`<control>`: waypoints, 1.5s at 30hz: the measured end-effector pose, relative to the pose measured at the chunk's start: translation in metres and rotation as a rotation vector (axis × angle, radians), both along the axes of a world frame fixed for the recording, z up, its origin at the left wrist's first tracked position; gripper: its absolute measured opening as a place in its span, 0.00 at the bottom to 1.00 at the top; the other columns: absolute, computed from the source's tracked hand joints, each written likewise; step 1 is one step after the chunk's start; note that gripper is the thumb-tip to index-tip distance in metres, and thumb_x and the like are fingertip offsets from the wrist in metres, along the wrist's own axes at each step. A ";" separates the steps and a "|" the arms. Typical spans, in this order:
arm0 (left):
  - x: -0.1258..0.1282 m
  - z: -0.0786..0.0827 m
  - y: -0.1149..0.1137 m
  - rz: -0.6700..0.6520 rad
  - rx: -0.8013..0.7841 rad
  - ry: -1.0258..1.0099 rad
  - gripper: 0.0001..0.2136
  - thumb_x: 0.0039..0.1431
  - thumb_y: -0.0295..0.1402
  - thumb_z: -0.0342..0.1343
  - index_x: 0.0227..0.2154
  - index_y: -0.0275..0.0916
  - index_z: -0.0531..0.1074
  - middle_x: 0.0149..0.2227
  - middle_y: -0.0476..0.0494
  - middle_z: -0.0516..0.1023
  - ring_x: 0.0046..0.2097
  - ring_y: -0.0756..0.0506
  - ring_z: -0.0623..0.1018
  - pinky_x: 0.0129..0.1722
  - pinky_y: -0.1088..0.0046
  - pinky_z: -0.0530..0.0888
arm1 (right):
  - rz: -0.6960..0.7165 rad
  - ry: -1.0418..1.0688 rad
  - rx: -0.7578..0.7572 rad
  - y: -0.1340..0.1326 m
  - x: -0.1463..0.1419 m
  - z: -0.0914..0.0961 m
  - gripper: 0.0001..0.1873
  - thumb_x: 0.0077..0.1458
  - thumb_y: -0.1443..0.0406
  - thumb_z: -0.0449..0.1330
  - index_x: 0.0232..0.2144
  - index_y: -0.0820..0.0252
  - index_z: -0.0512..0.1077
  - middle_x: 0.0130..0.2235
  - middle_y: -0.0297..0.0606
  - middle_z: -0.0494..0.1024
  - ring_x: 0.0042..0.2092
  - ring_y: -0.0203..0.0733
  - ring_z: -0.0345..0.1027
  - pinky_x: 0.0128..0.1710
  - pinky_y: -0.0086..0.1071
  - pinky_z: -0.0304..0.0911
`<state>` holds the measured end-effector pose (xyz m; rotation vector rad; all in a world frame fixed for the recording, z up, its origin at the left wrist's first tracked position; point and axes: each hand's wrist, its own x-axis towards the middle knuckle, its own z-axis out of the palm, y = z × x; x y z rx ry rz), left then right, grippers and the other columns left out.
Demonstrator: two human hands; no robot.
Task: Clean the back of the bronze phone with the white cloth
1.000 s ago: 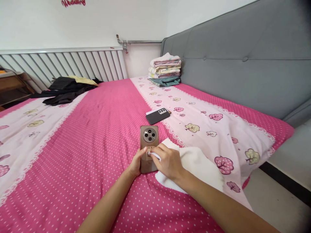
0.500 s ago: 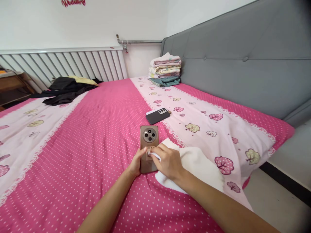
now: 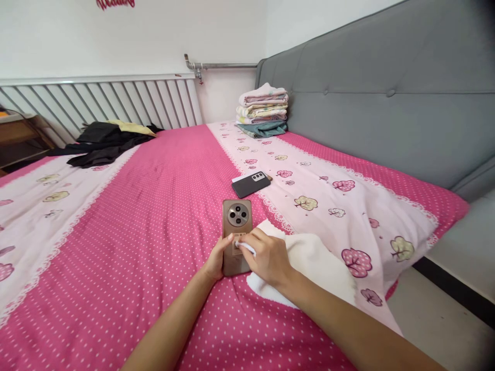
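Note:
A gold-brown smartphone with a round camera ring lies back up in front of me, a pale sticker on its lower half. My left hand grips its left edge, the thumb resting on the back. Bent over the sticker, my right hand pinches a small white piece; whether that is a separate scrap or part of a cloth I cannot tell. A white cloth is spread under and beside my right hand. Just beyond the phone sits a dark smartphone, on top of a partly hidden flat thing.
A pink dotted bedspread with tree-print bands covers the bed. Folded cloths are stacked by the grey headboard. Dark clothes lie at the far left, near a white radiator. The bed's edge drops to the floor at right.
Almost nothing differs. Both hands keep their places on the phone, and the view has shifted very slightly.

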<state>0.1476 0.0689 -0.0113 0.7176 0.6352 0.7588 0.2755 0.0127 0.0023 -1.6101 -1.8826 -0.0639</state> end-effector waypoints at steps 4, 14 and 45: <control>0.000 -0.001 0.001 0.003 -0.003 0.004 0.16 0.40 0.40 0.62 0.27 0.32 0.74 0.25 0.43 0.77 0.26 0.47 0.74 0.33 0.72 0.69 | -0.004 -0.007 0.008 0.000 0.000 0.000 0.09 0.56 0.63 0.52 0.36 0.51 0.72 0.33 0.31 0.72 0.30 0.33 0.67 0.26 0.26 0.52; 0.000 0.001 -0.001 -0.006 0.002 -0.019 0.16 0.39 0.40 0.63 0.27 0.31 0.74 0.24 0.44 0.77 0.26 0.47 0.74 0.31 0.72 0.69 | -0.003 -0.004 0.008 0.001 0.000 0.000 0.09 0.56 0.62 0.53 0.36 0.51 0.72 0.32 0.30 0.72 0.30 0.33 0.68 0.25 0.26 0.52; -0.001 0.000 0.006 -0.068 -0.088 0.056 0.17 0.50 0.42 0.55 0.32 0.30 0.74 0.29 0.40 0.78 0.29 0.45 0.76 0.33 0.71 0.71 | -0.022 -0.004 -0.044 0.004 0.008 -0.006 0.10 0.58 0.62 0.51 0.36 0.52 0.72 0.35 0.32 0.73 0.33 0.34 0.68 0.28 0.26 0.53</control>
